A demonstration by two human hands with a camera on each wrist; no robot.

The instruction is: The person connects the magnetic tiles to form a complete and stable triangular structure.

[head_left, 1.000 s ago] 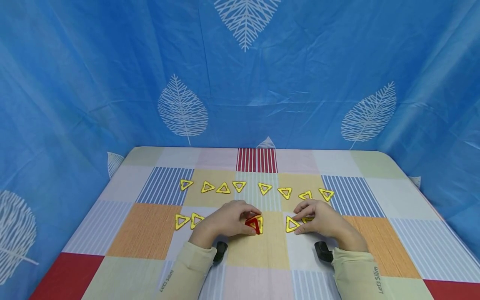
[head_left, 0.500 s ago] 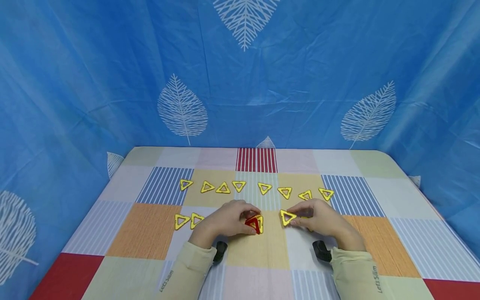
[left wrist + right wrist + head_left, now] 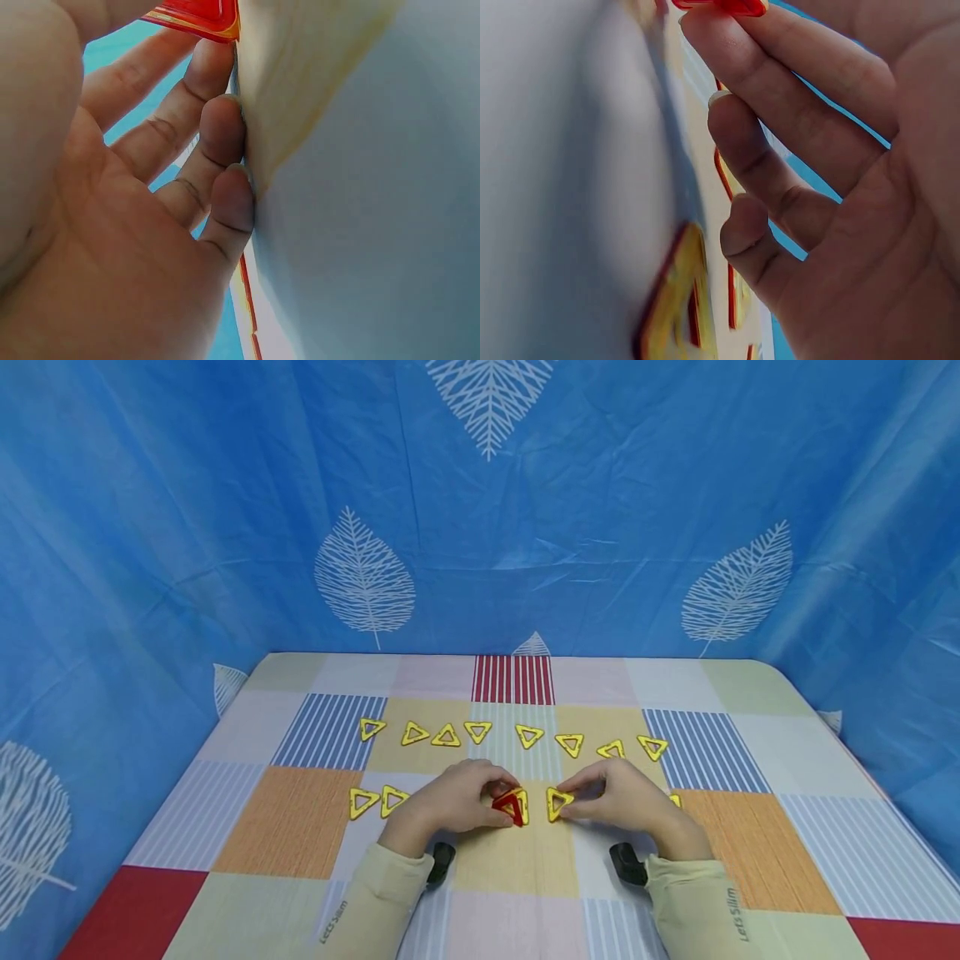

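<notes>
My left hand (image 3: 453, 797) pinches a red triangular magnetic tile (image 3: 516, 814) joined with yellow triangles, near the middle of the table. In the left wrist view a red corner of the piece (image 3: 214, 19) shows at the top, and the other fingertips rest at the tabletop. Just to the right, my right hand (image 3: 630, 797) pinches a yellow triangular tile (image 3: 551, 806) between thumb and fingers, a small gap away from the left hand's piece. Only a red edge of the held tile (image 3: 742, 7) appears in the right wrist view.
A row of several yellow triangles (image 3: 528, 727) runs across the table behind the hands. Two more triangles (image 3: 353, 802) lie left of the left hand. Part of another tile (image 3: 676, 798) peeks out beyond the right wrist. A blue leaf-print curtain (image 3: 585, 510) hangs behind.
The right hand has picked up a yellow triangle from the table and carried it left toward the left hand's piece. The left hand has stayed almost still.
</notes>
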